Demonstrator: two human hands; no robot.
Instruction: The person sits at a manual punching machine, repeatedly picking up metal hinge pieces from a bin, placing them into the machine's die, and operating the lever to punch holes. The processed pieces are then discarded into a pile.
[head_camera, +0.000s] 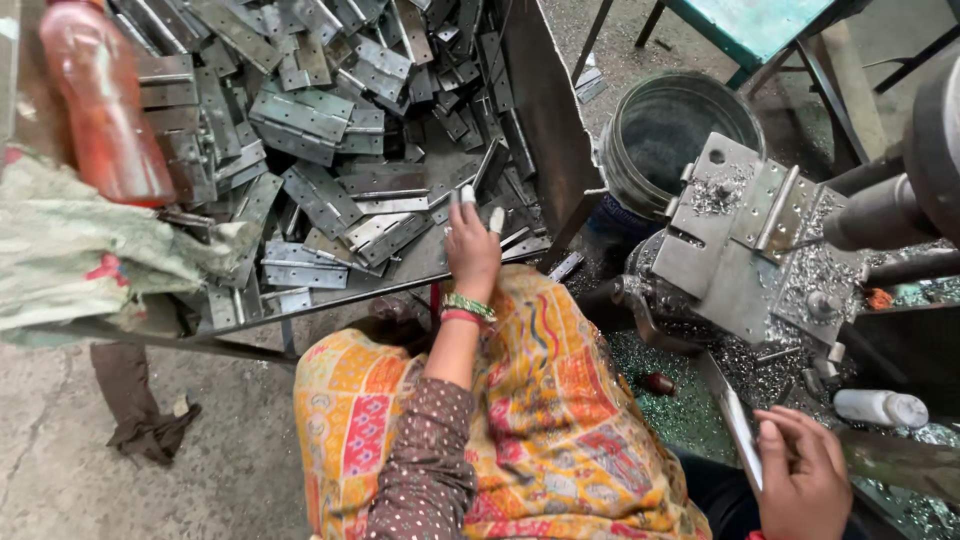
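My left hand (471, 246) reaches forward over a tray of grey metal hinges (320, 190), its taped fingertips touching hinges near the tray's front edge; whether it grips one is unclear. A green and red bangle sits on that wrist. My right hand (803, 478) rests low at the right, closed on a flat metal lever (733, 420) of the drilling machine. A hinge (775, 205) is clamped on the machine's steel jig plate (720, 250), which is covered in metal shavings.
A red plastic bottle (100, 100) stands on the tray's left side beside a crumpled sack (90, 250). A round metal bucket (665, 130) sits on the floor behind the machine. A white bottle (880, 407) lies at right. Colourful cloth (540, 420) covers my lap.
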